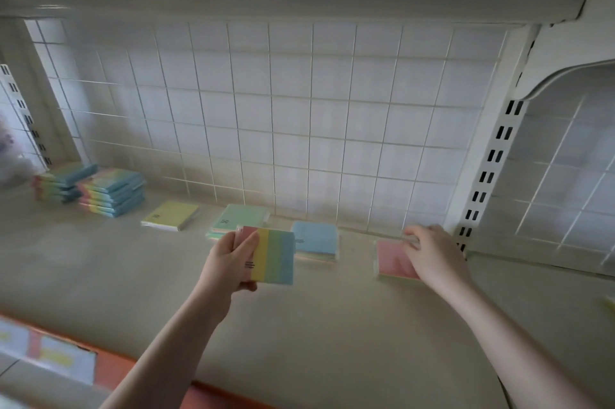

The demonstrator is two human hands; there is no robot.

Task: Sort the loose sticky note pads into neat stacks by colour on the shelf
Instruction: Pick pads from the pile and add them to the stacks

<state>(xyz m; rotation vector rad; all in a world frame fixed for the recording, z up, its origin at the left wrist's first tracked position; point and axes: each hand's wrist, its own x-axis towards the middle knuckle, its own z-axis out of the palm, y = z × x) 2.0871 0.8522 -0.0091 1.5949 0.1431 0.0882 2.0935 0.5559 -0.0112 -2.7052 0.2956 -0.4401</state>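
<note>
Two hands busy: my left hand (238, 257) grips striped pad (271, 255); my right hand (429, 250) fingers curl on pink pad (394, 260); striped stacks (111, 192) far left.

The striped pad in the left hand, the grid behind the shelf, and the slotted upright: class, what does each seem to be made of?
The striped rainbow sticky note pad: paper, matte pastel bands, possibly film-wrapped; blur leaves that open. The white wire grid back panel: probably painted metal wire, thin crossing rods. The white slotted shelf upright: likely painted steel, with punched paired slots.
</note>
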